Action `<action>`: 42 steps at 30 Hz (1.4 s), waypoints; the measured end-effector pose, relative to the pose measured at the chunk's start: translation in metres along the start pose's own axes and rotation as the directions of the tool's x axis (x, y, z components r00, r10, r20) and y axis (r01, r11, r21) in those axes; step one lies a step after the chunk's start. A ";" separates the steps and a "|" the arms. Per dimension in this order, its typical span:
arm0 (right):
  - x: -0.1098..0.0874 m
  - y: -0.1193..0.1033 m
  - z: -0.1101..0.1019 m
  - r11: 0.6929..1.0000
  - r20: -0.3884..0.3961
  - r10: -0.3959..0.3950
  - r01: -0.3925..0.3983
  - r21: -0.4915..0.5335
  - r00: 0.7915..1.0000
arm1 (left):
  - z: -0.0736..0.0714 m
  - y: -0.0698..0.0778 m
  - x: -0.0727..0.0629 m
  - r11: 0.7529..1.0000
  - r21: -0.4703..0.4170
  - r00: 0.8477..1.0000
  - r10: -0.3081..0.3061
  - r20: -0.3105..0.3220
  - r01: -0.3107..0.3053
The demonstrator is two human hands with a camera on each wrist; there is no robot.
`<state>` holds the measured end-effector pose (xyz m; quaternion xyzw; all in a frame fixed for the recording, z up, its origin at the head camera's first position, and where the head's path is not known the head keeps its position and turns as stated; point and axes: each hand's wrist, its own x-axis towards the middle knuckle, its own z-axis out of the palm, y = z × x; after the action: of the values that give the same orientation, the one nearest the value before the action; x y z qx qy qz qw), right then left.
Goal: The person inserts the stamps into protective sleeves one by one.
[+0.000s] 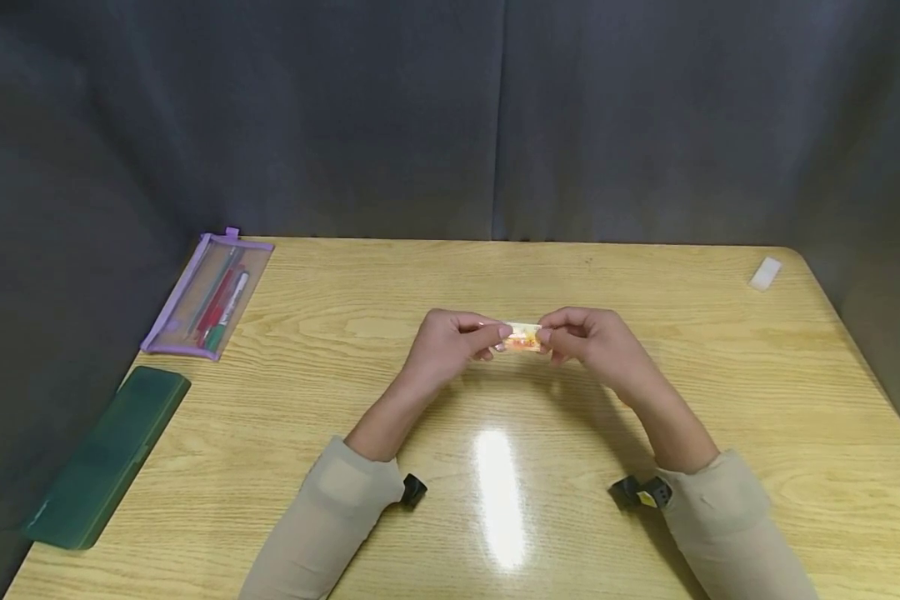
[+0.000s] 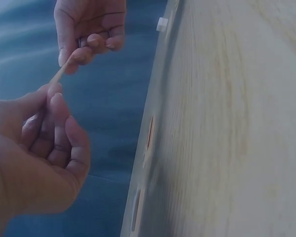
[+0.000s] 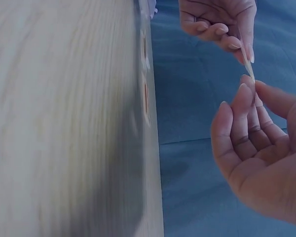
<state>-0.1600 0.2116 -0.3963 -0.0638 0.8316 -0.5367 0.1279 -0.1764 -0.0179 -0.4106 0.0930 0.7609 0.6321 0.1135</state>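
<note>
one small packet (image 1: 523, 337) runs left to right above the desk (image 1: 345, 283), its ends pinched by the left hand (image 1: 452, 343) and right hand (image 1: 594, 340), equally near.

- Table (image 1: 390, 417): pale wood-look top, grain running mostly side to side, far right corner rounded. Long white glare streak on the near middle, soft shadows around centre.
- Zip pouch (image 1: 182, 348): see-through, purple trim, lying flat in the far left corner along the left edge. Red, green and white pen-like items visible inside.
- Case (image 1: 108, 458): dark green, long, lid down, angled along the left edge, near side of the pouch. Close to it, small gap between.
- Block (image 1: 765, 273): small, white, lying slightly askew near the far right corner, well apart from the other two.
</note>
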 end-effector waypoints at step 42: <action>0.001 -0.003 0.010 0.998 -0.012 0.017 -0.016 0.065 1.000 | 0.005 0.000 -0.001 0.998 -0.054 0.998 -0.036 0.050 0.039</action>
<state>-0.1582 0.2013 -0.3974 -0.0493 0.8149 -0.5629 0.1292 -0.1735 -0.0132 -0.4114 0.0911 0.7417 0.6482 0.1467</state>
